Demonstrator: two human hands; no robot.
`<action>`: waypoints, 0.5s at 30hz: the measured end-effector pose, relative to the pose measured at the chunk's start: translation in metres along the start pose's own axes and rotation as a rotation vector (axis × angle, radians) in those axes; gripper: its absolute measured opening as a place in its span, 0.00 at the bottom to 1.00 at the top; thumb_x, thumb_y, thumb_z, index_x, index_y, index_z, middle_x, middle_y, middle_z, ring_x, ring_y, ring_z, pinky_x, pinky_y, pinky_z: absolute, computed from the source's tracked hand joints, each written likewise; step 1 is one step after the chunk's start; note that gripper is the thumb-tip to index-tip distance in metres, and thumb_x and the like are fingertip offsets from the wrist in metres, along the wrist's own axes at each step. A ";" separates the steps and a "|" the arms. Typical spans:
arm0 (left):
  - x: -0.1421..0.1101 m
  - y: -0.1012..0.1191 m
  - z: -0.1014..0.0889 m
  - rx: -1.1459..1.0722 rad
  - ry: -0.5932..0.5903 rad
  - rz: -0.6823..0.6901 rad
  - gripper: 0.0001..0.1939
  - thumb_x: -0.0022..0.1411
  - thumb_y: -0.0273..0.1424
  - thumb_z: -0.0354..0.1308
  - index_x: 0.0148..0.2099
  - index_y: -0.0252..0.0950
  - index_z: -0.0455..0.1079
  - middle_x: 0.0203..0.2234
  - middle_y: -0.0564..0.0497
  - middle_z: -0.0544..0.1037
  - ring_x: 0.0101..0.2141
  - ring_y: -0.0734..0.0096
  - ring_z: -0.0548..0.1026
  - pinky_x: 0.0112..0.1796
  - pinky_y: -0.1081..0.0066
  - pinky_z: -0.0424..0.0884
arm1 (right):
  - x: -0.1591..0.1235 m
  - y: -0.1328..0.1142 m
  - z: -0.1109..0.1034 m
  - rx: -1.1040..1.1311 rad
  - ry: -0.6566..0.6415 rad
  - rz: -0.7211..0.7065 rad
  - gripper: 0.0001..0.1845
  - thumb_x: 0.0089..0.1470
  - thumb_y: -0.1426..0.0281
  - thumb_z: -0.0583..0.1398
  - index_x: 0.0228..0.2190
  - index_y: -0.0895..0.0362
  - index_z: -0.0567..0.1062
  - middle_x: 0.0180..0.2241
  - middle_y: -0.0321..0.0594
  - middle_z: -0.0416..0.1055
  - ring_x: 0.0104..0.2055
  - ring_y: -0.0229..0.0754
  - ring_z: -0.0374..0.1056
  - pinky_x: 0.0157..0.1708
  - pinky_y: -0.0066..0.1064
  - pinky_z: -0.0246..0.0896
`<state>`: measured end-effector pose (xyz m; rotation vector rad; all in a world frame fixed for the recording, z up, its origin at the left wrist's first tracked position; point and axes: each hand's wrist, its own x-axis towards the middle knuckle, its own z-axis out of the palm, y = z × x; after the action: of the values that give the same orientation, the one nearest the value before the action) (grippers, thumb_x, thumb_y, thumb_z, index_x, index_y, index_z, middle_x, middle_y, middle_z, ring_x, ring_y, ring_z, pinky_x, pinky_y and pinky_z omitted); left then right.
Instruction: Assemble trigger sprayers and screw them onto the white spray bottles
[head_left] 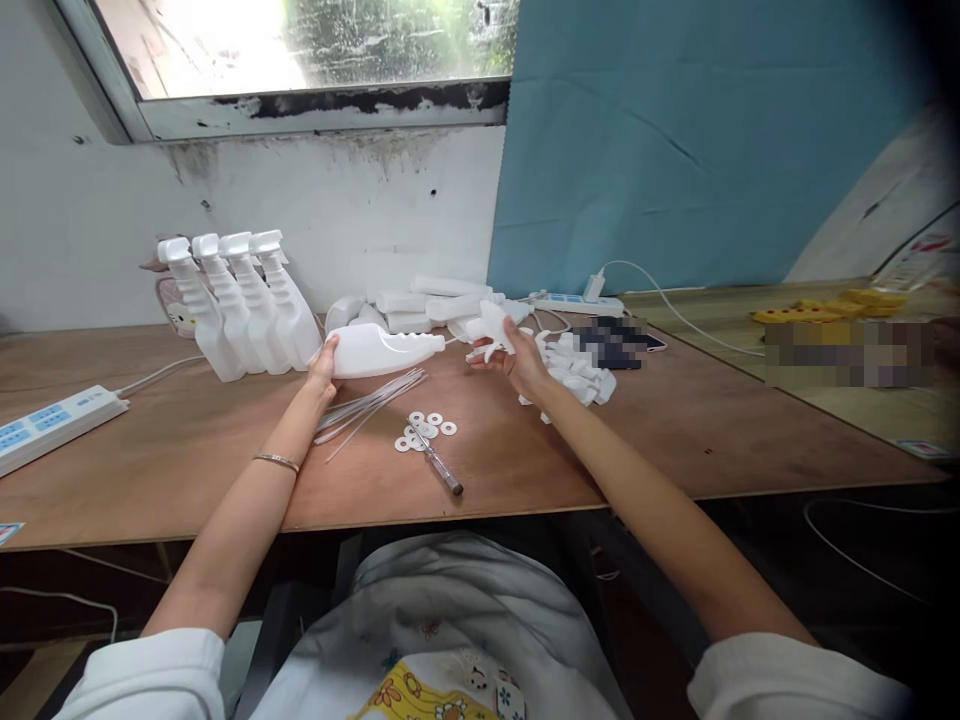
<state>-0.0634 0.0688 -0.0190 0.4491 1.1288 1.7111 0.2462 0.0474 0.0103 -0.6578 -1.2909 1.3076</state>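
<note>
My left hand [323, 366] grips a white plastic bottle [382, 350] by its base, the bottle lying on its side with its neck to the right. In my right hand [521, 360] is a white spray trigger head [491, 328]. A thin tube seems to run from it toward the bottle's mouth; whether it is inside I cannot tell. Below the bottle lie several thin white tubes [367, 405]. Nearer me are flat white washers [448, 428] and a small screwdriver [444, 472] with a clear handle, its tip among the washers.
Several assembled spray bottles [259, 315] stand at the left. More white bottles [405, 302] lie by the wall, and a pile of spray heads [581, 375] is right of my hand. Power strips sit at the left [60, 425] and back [574, 303]. A phone [655, 343] lies at right.
</note>
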 end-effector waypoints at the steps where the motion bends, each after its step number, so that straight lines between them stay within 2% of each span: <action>1: -0.003 -0.001 0.002 0.002 0.014 0.013 0.12 0.51 0.33 0.60 0.38 0.33 0.68 0.20 0.54 0.73 0.19 0.77 0.71 0.26 0.76 0.72 | -0.002 0.002 0.004 -0.016 -0.028 0.004 0.24 0.41 0.50 0.60 0.33 0.56 0.68 0.25 0.37 0.71 0.24 0.39 0.70 0.23 0.31 0.68; 5: -0.009 -0.003 0.007 -0.011 -0.014 0.029 0.10 0.52 0.32 0.60 0.36 0.31 0.69 0.22 0.51 0.75 0.20 0.75 0.73 0.27 0.74 0.73 | -0.006 0.006 0.011 -0.066 -0.064 -0.013 0.20 0.39 0.61 0.64 0.35 0.54 0.67 0.29 0.34 0.72 0.27 0.39 0.70 0.28 0.33 0.69; 11: -0.006 -0.008 0.006 0.010 -0.069 0.029 0.16 0.50 0.35 0.63 0.39 0.31 0.69 0.25 0.47 0.76 0.24 0.70 0.75 0.30 0.71 0.74 | -0.002 0.011 0.010 -0.186 -0.039 -0.078 0.18 0.41 0.59 0.61 0.34 0.54 0.66 0.29 0.34 0.70 0.25 0.39 0.69 0.27 0.32 0.65; 15: -0.005 -0.012 0.005 0.024 -0.094 0.004 0.18 0.50 0.35 0.62 0.40 0.29 0.69 0.27 0.44 0.77 0.26 0.68 0.76 0.31 0.69 0.74 | -0.002 0.019 0.009 -0.340 -0.069 -0.151 0.18 0.43 0.58 0.59 0.35 0.54 0.65 0.32 0.35 0.69 0.27 0.39 0.67 0.29 0.32 0.64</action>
<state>-0.0513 0.0682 -0.0252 0.5413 1.0816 1.6643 0.2327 0.0468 -0.0054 -0.7381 -1.6066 1.0037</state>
